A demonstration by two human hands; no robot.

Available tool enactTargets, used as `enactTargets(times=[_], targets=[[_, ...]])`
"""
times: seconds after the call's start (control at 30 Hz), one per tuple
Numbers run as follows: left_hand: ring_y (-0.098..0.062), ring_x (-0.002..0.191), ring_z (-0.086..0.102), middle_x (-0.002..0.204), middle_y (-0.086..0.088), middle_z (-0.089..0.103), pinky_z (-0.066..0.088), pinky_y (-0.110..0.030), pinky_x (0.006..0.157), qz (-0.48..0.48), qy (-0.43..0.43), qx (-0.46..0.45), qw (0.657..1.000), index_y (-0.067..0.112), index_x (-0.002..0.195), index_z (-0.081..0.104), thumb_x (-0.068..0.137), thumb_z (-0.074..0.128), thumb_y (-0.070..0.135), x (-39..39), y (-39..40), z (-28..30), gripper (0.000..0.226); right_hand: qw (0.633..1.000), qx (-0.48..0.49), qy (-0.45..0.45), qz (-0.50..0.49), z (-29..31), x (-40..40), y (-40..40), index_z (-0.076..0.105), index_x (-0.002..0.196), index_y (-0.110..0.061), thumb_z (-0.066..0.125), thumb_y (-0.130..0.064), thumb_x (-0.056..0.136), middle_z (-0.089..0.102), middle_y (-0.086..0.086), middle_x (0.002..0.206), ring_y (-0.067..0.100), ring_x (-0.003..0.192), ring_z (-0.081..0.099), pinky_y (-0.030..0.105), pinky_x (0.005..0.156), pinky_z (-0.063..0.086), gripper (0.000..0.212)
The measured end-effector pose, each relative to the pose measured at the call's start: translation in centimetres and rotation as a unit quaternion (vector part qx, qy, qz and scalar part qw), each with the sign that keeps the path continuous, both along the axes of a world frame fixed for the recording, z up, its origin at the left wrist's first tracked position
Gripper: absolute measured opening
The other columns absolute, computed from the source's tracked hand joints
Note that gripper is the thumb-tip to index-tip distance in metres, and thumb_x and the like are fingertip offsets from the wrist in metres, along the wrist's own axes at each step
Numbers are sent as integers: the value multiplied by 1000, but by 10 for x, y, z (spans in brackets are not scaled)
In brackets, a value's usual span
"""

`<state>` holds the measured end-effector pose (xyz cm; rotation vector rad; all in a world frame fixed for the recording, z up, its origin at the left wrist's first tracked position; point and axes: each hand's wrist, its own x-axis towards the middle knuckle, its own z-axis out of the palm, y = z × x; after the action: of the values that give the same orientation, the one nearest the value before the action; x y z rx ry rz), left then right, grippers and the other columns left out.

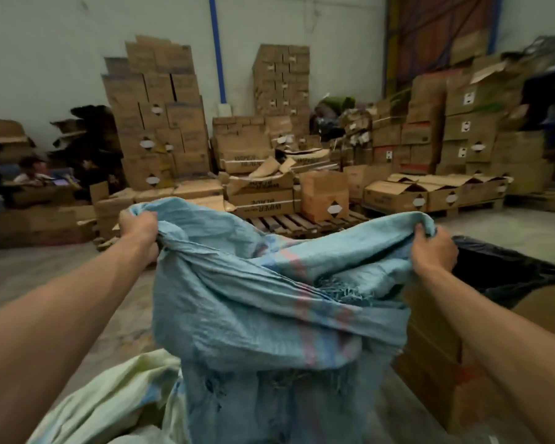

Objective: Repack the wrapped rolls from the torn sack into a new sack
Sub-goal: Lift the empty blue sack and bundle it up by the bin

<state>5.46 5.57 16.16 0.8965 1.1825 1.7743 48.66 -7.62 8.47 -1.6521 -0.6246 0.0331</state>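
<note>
A light blue woven sack (253,315) with pink and blue stripes hangs in front of me, lifted off the floor, its lower part frayed and holed. My left hand (138,227) grips one bunched corner of it at the upper left. My right hand (433,249) clutches the opposite corner at the upper right. Below it at the bottom left lies a pale yellow-green sack (109,398). No wrapped rolls are visible; whatever the sacks hold is hidden.
A cardboard box lined with a black plastic bag (507,274) stands close on my right. Stacks of cardboard boxes (161,123) and wooden pallets (289,224) fill the back along the wall. A person (32,171) sits at the far left. Concrete floor lies between.
</note>
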Motion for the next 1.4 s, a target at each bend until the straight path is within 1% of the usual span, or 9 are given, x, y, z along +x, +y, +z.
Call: enactTargets(times=[0.27,0.53,0.67,0.77,0.93,1.1,1.2,1.27,1.4], targets=[[-35,101,66,124,-19,54,59,-52,70,-209,-3,78,975,17,132,34,83,57,-6,-23,-33,84,58,840,-4,186,510,34,-77,-8,65,122,-22,52,-55,94,71,10,118,28,108,69,46,94,53,45],[-37,104,68,132,-19,59,58,-46,77,-407,18,82,910,25,149,33,82,47,-8,-5,-57,89,76,797,-166,-288,505,-49,-244,43,55,96,-19,55,-19,87,62,2,96,14,86,57,33,78,47,9],[-34,90,69,123,-19,61,59,-45,70,-350,13,91,932,26,145,40,84,42,-6,-31,-55,104,69,697,-434,-285,495,-80,-264,59,36,149,-18,34,-52,100,36,10,156,30,138,40,41,111,35,59],[-38,102,65,135,-22,55,57,-51,75,-312,-37,103,944,23,144,42,82,45,-1,-67,-45,116,66,725,-481,-151,471,-95,-236,59,3,155,-3,23,-102,60,-2,8,164,25,151,9,32,119,14,138],[-27,97,61,118,-5,55,55,-43,75,-146,27,145,978,39,140,36,88,38,-13,-95,-35,117,73,643,-429,-325,545,-62,-203,39,60,131,-10,49,-39,99,60,10,134,15,113,57,31,96,43,44],[-30,105,61,125,-8,52,55,-48,84,-145,10,133,980,40,140,33,88,40,-13,-100,-31,101,73,795,-196,-509,268,-41,-186,23,51,121,-35,63,-51,84,57,-11,117,15,111,51,34,89,40,42],[-33,111,60,129,-10,51,53,-52,88,-160,-9,141,977,41,134,37,91,39,-8,-99,-36,99,65,899,-255,-178,309,-64,-170,25,27,147,-27,78,-40,77,38,7,141,30,126,43,43,97,44,88],[-33,112,60,131,-11,51,53,-52,89,-161,-13,140,977,39,137,36,91,40,-7,-99,-39,97,66,856,-314,65,406,-79,-171,23,30,148,-20,79,-32,80,49,11,137,29,117,56,41,87,52,85],[-35,112,62,128,-13,56,52,-54,93,-150,16,129,980,35,140,35,86,54,-5,-101,-44,93,69,824,-314,91,462,-94,-184,17,66,117,-9,78,-12,79,72,15,109,29,97,70,49,90,56,40]])
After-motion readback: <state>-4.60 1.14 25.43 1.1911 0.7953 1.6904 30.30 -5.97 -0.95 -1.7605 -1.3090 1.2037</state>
